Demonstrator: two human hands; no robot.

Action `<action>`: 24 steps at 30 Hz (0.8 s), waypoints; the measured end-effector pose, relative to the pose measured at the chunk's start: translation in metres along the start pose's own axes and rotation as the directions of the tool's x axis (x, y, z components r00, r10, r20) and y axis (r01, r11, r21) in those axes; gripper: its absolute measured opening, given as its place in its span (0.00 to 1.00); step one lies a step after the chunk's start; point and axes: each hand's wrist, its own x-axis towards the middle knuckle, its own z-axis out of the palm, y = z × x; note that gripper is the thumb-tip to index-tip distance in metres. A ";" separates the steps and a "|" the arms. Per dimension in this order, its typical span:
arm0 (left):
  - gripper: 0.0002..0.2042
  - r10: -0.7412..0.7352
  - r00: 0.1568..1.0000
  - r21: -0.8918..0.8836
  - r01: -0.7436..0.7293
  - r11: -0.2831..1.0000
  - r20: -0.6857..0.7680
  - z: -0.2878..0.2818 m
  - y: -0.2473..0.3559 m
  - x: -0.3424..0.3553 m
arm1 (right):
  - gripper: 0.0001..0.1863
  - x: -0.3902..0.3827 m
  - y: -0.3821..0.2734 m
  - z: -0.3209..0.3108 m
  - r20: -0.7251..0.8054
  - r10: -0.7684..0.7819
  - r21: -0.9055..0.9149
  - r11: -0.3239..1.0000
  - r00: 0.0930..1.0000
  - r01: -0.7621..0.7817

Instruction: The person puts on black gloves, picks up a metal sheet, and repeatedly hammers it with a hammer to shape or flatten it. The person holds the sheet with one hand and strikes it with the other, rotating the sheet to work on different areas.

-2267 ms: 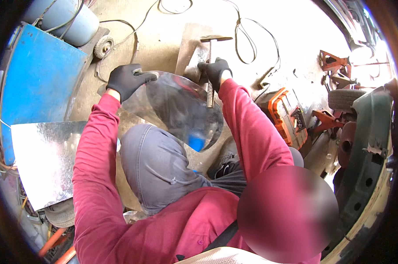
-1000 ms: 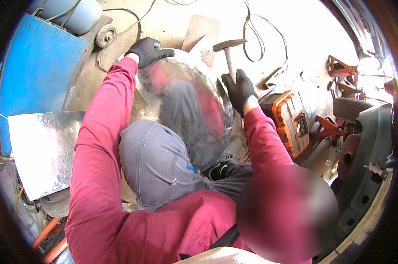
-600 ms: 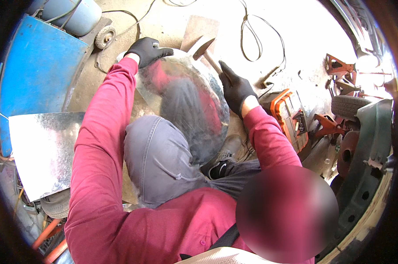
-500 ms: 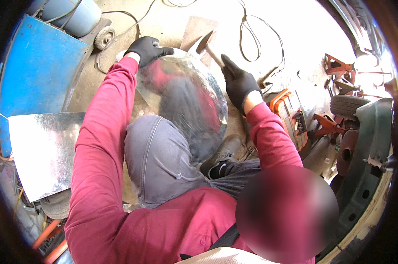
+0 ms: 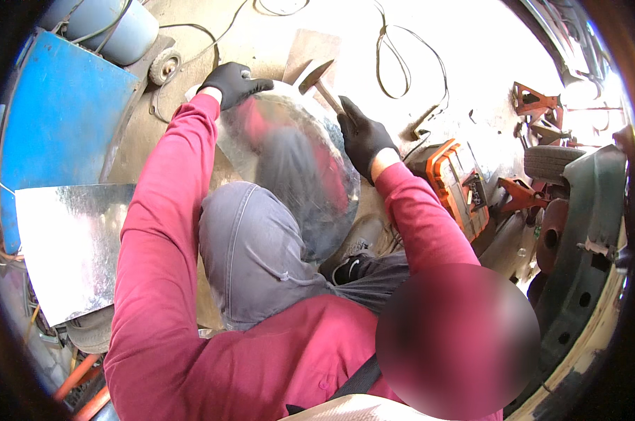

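A round, shiny sheet-metal disc point(image 5: 296, 151) stands tilted in front of my bent knee, its surface mirroring red and grey. My left hand point(image 5: 234, 84), in a black glove, grips the disc's far left rim, with the thumb pointing right along the edge. In my right hand point(image 5: 365, 135), gloved in black too, is a hammer point(image 5: 329, 95), its handle wrapped by the fingers. The hammer's head is just over the disc's upper right rim; whether it touches the metal I cannot tell.
A blue metal cabinet point(image 5: 64, 105) with a small wheel point(image 5: 166, 66) stands at the left, near a loose shiny sheet point(image 5: 75, 245). Cables point(image 5: 401, 67) lie on the floor ahead. To the right are an orange-and-black toolbox point(image 5: 451, 182), red jack stands point(image 5: 535, 102) and a tire point(image 5: 550, 163).
My right hand has brought the hammer left and slightly nearer, toward the disc's rim. My left hand keeps its hold on the rim.
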 end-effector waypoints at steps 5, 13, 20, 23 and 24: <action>0.36 -0.018 1.000 -0.060 0.017 0.998 -0.023 -0.004 -0.014 -0.001 | 0.26 0.007 0.013 -0.010 -0.102 0.038 0.110 0.994 0.994 -0.027; 0.34 -0.053 0.994 -0.208 0.032 0.978 -0.097 0.006 -0.041 -0.017 | 0.22 -0.021 0.066 0.064 -0.131 0.057 0.379 0.925 0.990 -0.003; 0.31 -0.020 0.966 -0.302 -0.062 0.951 -0.260 0.042 -0.072 -0.071 | 0.16 -0.032 0.056 0.075 -0.182 0.071 0.564 0.824 0.981 0.046; 0.31 -0.021 0.969 -0.327 -0.063 0.943 -0.246 0.059 -0.091 -0.083 | 0.15 -0.030 0.046 0.066 -0.160 0.040 0.454 0.890 0.986 0.037; 0.31 -0.018 0.971 -0.332 -0.064 0.941 -0.238 0.064 -0.095 -0.083 | 0.15 -0.028 0.044 0.064 -0.146 0.037 0.422 0.906 0.989 0.028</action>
